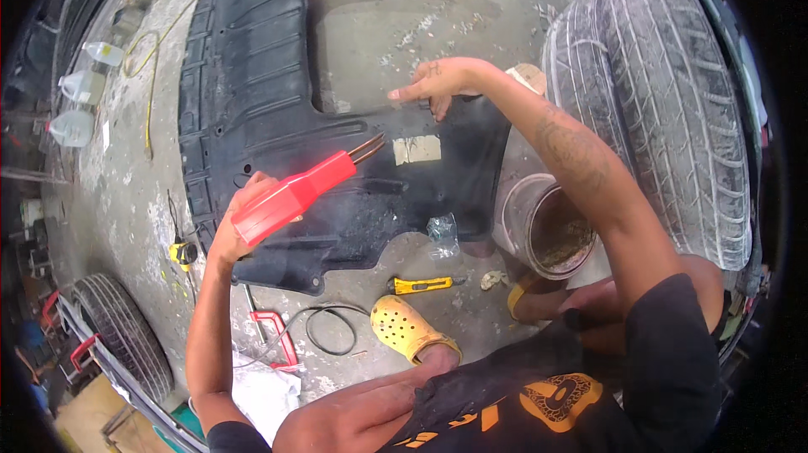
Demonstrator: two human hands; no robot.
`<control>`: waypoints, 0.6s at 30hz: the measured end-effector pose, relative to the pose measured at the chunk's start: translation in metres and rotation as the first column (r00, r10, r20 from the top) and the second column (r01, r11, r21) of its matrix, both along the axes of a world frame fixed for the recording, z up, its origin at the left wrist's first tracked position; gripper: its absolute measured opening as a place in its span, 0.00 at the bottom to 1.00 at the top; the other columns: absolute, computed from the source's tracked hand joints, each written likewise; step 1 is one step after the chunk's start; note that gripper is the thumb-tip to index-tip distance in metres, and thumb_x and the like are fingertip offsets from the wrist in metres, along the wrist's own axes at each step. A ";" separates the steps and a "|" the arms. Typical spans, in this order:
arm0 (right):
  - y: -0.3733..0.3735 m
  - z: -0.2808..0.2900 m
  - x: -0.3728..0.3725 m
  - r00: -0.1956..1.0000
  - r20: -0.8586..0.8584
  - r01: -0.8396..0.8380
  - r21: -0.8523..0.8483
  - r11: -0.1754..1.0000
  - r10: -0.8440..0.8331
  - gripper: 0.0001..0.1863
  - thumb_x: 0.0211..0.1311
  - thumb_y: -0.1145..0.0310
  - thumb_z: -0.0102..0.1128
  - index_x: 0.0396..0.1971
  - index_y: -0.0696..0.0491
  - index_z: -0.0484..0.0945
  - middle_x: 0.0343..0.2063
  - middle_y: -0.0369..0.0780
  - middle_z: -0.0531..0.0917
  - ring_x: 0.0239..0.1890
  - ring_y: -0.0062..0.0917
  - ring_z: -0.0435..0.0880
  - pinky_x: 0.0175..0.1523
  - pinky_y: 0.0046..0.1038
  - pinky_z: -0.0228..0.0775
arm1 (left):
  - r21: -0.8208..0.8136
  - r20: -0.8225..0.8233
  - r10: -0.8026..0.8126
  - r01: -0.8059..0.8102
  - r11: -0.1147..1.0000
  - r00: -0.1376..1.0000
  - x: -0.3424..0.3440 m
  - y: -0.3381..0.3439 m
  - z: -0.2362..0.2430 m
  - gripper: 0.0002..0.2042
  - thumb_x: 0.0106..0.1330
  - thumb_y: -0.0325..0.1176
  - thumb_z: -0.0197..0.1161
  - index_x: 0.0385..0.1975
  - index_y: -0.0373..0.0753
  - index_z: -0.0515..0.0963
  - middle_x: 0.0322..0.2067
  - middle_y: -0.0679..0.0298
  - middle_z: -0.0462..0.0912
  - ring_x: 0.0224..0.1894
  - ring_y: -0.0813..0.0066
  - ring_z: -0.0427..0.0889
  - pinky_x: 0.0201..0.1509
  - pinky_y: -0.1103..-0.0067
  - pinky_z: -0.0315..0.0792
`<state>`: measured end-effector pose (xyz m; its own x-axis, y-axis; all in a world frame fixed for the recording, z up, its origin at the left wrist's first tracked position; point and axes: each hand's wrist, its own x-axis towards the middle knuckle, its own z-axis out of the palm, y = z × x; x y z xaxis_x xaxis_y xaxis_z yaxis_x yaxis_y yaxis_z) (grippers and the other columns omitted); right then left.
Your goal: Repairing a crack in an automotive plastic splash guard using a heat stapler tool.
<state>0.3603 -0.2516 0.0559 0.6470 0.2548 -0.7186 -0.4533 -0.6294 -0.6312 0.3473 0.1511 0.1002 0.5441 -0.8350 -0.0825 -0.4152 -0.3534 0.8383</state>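
Observation:
In my left hand is a red hot stapler, its two bare copper prongs pointing up and to the right. The hand is closed around the tool's body, above a large black plastic car undertray lying on the floor. My right hand hovers over the inner edge of the tray's big cutout, one finger stretched to the left and others bent down, apart from one another. I see nothing held in it. A pale rectangular patch lies on the tray between the two hands.
Near my yellow clog lie a yellow utility knife, a red clamp and a black cable. A dirty bucket and two large tyres stand at right. Plastic jugs line the left.

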 end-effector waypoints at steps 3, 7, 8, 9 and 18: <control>-0.007 -0.008 -0.004 1.000 0.010 0.027 0.087 0.996 -0.028 0.50 0.53 0.31 0.61 0.49 0.71 0.75 0.34 0.59 0.81 0.31 0.37 0.87 0.41 0.31 0.82 | 0.031 0.018 -0.083 0.082 0.996 0.996 0.012 -0.007 -0.025 0.15 0.58 0.41 0.68 0.36 0.35 0.79 0.36 0.57 0.79 0.38 0.56 0.74 0.47 0.67 0.66; -0.001 0.001 -0.003 0.999 0.027 0.034 0.052 0.998 -0.036 0.50 0.53 0.30 0.61 0.47 0.72 0.75 0.34 0.58 0.81 0.31 0.37 0.87 0.40 0.30 0.83 | 0.041 0.202 -0.119 0.113 0.993 0.972 0.034 0.016 -0.067 0.21 0.57 0.40 0.68 0.47 0.37 0.78 0.43 0.55 0.78 0.46 0.57 0.74 0.54 0.67 0.65; -0.003 0.000 -0.003 1.000 0.018 0.019 0.022 1.000 -0.020 0.50 0.53 0.30 0.61 0.48 0.71 0.74 0.34 0.57 0.82 0.32 0.37 0.87 0.40 0.30 0.82 | 0.100 0.107 -0.093 0.082 0.992 0.990 0.038 0.008 -0.067 0.22 0.57 0.40 0.68 0.50 0.37 0.77 0.47 0.54 0.78 0.48 0.56 0.75 0.57 0.66 0.64; -0.003 -0.001 -0.003 1.000 0.009 0.003 -0.008 1.000 -0.003 0.50 0.53 0.30 0.60 0.49 0.70 0.74 0.34 0.57 0.82 0.32 0.37 0.88 0.41 0.29 0.82 | 0.106 0.098 -0.103 0.093 0.990 0.990 0.040 0.002 -0.068 0.22 0.57 0.40 0.68 0.50 0.37 0.77 0.47 0.54 0.78 0.48 0.56 0.75 0.57 0.66 0.64; -0.007 -0.005 0.002 0.997 -0.043 -0.057 0.082 0.995 0.060 0.43 0.58 0.39 0.63 0.56 0.65 0.72 0.40 0.56 0.82 0.37 0.36 0.87 0.49 0.32 0.79 | 0.043 0.013 -0.125 0.124 0.991 0.992 0.040 -0.027 -0.071 0.22 0.55 0.41 0.66 0.44 0.32 0.75 0.40 0.54 0.77 0.43 0.54 0.73 0.53 0.69 0.66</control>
